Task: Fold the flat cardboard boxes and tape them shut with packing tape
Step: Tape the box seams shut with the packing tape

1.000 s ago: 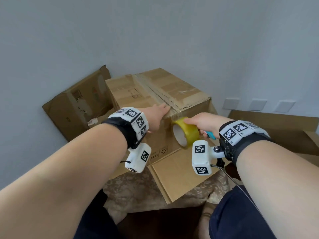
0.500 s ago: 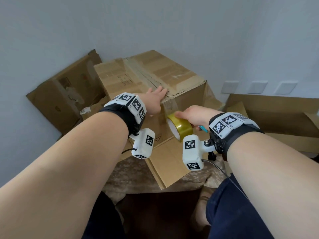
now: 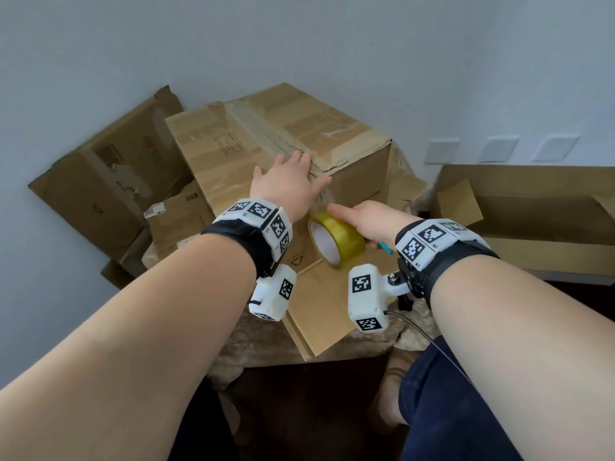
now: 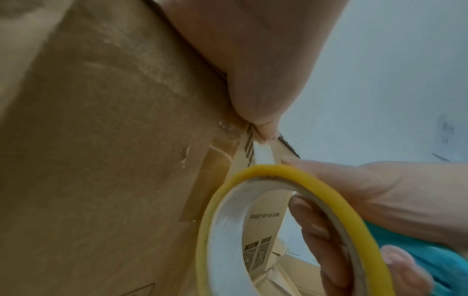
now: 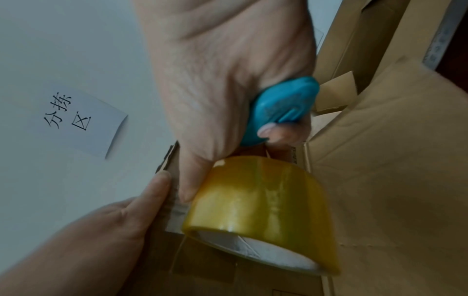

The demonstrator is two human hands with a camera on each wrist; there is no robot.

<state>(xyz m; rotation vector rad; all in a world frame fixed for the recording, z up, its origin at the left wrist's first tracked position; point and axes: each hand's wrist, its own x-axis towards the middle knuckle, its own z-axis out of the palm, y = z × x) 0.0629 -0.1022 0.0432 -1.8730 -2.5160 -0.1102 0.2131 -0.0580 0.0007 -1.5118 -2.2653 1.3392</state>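
A folded brown cardboard box (image 3: 273,134) stands on the table, with old tape along its top seam. My left hand (image 3: 289,184) lies flat on the top at the front edge, fingers straight, thumb (image 4: 253,80) pressing the corner. Just below, against the front face, my right hand (image 3: 362,217) grips a yellow roll of packing tape (image 3: 336,239), fingers through its core (image 4: 316,224). The same hand also holds a teal cutter (image 5: 281,108). A short strip of clear tape (image 4: 263,156) runs from the roll up to the box edge.
A loose cardboard flap (image 3: 319,314) lies on the patterned cloth (image 3: 366,347) in front of the box. Another worn box (image 3: 109,181) leans at the back left. An open box (image 3: 532,207) lies on the right. A paper sign (image 5: 81,120) hangs on the wall.
My left hand has slid further onto the box top and spread flat. The right hand keeps the tape roll against the front face, slightly lower below the edge.
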